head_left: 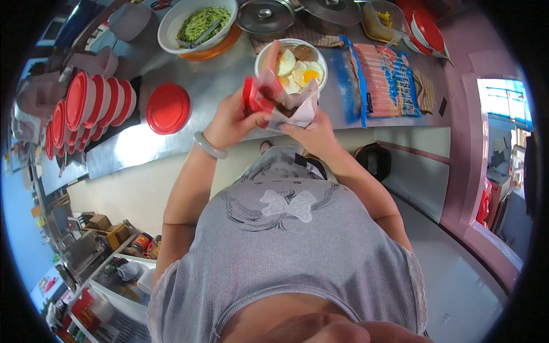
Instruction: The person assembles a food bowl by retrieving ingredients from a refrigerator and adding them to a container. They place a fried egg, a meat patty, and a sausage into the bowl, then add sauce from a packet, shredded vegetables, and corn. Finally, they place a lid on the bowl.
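Observation:
My left hand (233, 121), with a pale bangle on its wrist, grips the red side of a crumpled red-and-clear plastic packet (289, 114). The fingers of my right hand (314, 135) are closed on the packet's whitish right side. Something dark shows inside the packet; its kind is hard to make out. Just beyond it stands a white bowl (324, 57) with fried eggs (306, 74), a brown round slice (306, 54) and a pink sausage (273, 55). The packet overlaps the bowl's near rim in view.
A red lid (168, 109) lies on the metal counter (131, 150) at left, near stacked red-lidded containers (80, 103). Behind are a bowl of shredded greens (203, 27) and lidded pots (265, 17). A blue-edged pack of pink sausages (389, 80) lies right of the bowl.

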### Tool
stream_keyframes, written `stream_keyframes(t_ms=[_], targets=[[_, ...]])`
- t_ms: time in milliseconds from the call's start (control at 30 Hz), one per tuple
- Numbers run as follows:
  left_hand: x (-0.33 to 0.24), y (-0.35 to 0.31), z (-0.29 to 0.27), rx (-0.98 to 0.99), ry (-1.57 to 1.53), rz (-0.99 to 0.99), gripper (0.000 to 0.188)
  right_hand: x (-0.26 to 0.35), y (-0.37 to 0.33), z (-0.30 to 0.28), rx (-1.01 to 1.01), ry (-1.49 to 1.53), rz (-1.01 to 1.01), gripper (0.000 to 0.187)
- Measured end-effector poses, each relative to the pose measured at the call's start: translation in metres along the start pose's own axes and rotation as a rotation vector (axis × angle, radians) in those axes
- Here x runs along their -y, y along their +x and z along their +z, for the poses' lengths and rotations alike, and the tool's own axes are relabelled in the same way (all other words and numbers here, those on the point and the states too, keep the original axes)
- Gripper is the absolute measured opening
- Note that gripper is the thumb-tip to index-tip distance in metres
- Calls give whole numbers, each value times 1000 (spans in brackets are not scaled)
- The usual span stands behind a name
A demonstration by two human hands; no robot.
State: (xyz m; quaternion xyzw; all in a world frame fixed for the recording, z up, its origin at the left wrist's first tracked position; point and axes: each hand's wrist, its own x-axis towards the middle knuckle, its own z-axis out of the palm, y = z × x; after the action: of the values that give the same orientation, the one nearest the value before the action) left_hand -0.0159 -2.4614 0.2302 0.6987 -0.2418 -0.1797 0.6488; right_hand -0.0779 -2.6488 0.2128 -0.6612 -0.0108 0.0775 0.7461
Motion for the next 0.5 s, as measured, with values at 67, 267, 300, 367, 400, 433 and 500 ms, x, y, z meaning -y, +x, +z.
stream_keyframes(t_ms=[67,267,300,367,400,433,500], targets=[[-6,10,2,89,42,-181,28,-10,-1,-3,-32,79,86,50],[-6,43,-9,213,374,-333,27,-18,7,-11,153,345,382,51],[-8,46,-14,224,391,-370,28,-25,12,-6,146,367,324,48],[-3,47,-30,242,440,-425,30,-37,21,5,218,389,375,53],[1,47,-35,249,473,-439,30,-43,27,13,230,308,378,56],[-10,50,-33,257,466,-470,27,-29,28,16,226,270,396,50],[-15,60,-33,309,464,-598,24,-16,30,21,202,280,415,43]])
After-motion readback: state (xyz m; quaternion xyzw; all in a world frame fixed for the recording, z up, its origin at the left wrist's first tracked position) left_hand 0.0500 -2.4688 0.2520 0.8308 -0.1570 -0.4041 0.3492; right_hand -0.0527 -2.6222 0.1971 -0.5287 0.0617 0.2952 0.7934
